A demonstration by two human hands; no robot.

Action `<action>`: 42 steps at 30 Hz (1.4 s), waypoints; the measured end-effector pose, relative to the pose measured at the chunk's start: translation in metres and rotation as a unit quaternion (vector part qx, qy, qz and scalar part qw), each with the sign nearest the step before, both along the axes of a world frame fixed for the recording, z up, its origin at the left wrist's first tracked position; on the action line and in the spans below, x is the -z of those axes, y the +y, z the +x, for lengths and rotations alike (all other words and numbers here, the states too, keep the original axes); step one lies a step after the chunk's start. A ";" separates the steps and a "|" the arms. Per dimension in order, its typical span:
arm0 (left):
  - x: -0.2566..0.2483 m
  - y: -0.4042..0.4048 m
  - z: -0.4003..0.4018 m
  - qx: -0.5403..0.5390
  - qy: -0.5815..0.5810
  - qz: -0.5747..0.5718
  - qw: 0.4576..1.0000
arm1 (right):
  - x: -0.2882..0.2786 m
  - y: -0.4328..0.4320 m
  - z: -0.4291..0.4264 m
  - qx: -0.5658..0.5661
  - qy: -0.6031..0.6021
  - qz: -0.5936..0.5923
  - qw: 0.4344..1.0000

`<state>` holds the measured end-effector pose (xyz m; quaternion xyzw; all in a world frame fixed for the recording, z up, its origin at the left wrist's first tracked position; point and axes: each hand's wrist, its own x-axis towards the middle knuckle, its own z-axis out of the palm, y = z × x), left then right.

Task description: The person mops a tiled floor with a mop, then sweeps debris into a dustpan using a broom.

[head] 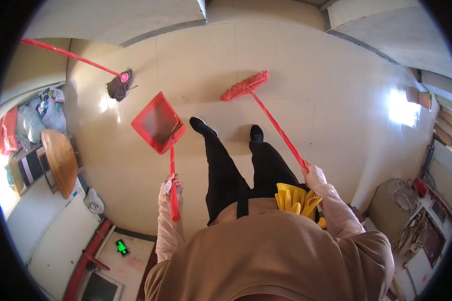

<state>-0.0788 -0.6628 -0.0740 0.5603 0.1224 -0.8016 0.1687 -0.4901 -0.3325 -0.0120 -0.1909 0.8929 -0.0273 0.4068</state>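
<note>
My left hand [175,181] grips the handle of a long-handled red dustpan [159,120]. Some dark debris lies in the pan, close to where the handle joins it. In my right hand [313,175] is the red handle of a broom [246,85], whose red bristled head reaches out ahead of my feet, apart from the dustpan. Yellow rubber gloves [295,199] are tucked at my waist beside my right forearm.
A string mop [119,85] with a red handle stands at the far left. Filled plastic bags [32,120] and a wooden board [60,161] line the left side. A red pipe [86,259] runs along the wall behind left. At right sits a boxy cabinet [386,199] with coiled tubing.
</note>
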 end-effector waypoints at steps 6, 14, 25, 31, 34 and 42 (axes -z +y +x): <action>-0.041 0.074 -0.039 -0.038 -0.053 -0.014 0.998 | -0.017 -0.090 -0.024 -0.044 -0.101 -0.038 0.993; -0.060 0.217 0.009 -0.270 -0.003 0.005 0.963 | 0.029 -0.312 0.090 -0.295 -0.231 -0.115 0.920; -0.085 0.331 0.061 -0.402 -0.033 0.102 0.909 | 0.104 -0.370 0.231 -0.319 -0.164 -0.013 0.933; -0.063 0.356 0.105 -0.418 0.012 0.150 0.896 | 0.120 -0.220 0.102 -0.346 -0.072 0.035 0.935; -0.043 0.357 0.129 -0.377 -0.043 0.152 0.913 | 0.079 -0.113 0.020 -0.311 -0.029 0.076 0.947; -0.034 0.302 0.132 -0.302 0.047 -0.022 0.952 | -0.052 0.145 -0.036 -0.098 0.053 0.207 0.972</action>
